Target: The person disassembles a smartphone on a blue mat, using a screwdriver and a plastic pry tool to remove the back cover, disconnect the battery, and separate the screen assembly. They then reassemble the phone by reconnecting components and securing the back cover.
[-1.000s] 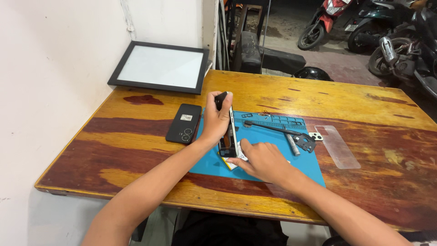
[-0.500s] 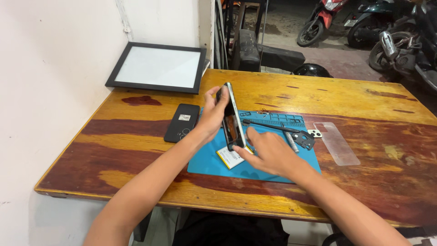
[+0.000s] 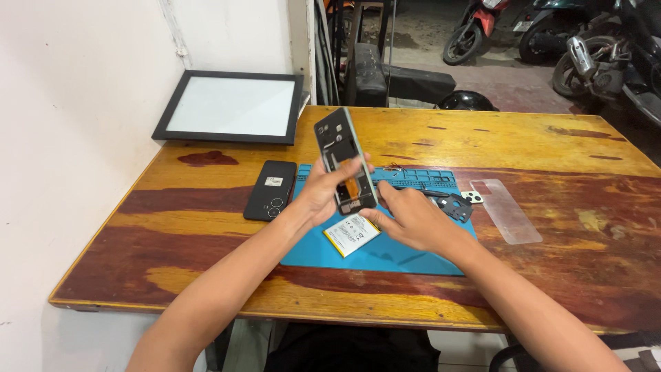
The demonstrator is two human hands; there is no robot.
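Observation:
My left hand (image 3: 323, 191) holds an opened phone frame (image 3: 342, 160) tilted up above the blue work mat (image 3: 385, 251), its inner side facing me. My right hand (image 3: 413, 219) grips the frame's lower end with thumb and fingers. Under the frame a flat white battery (image 3: 351, 234) with a yellow edge lies on the mat. A black phone back cover (image 3: 270, 189) rests on the table just left of the mat.
Small dark parts and tools (image 3: 451, 204) lie on the mat's right side. A clear screen protector (image 3: 506, 210) sits on the wooden table (image 3: 551, 151) beyond it. A black-framed white panel (image 3: 232, 107) lies at the far left corner. Motorbikes stand behind.
The phone frame went from lying on the mat to being lifted and tilted upright in both hands. The battery now lies uncovered on the mat.

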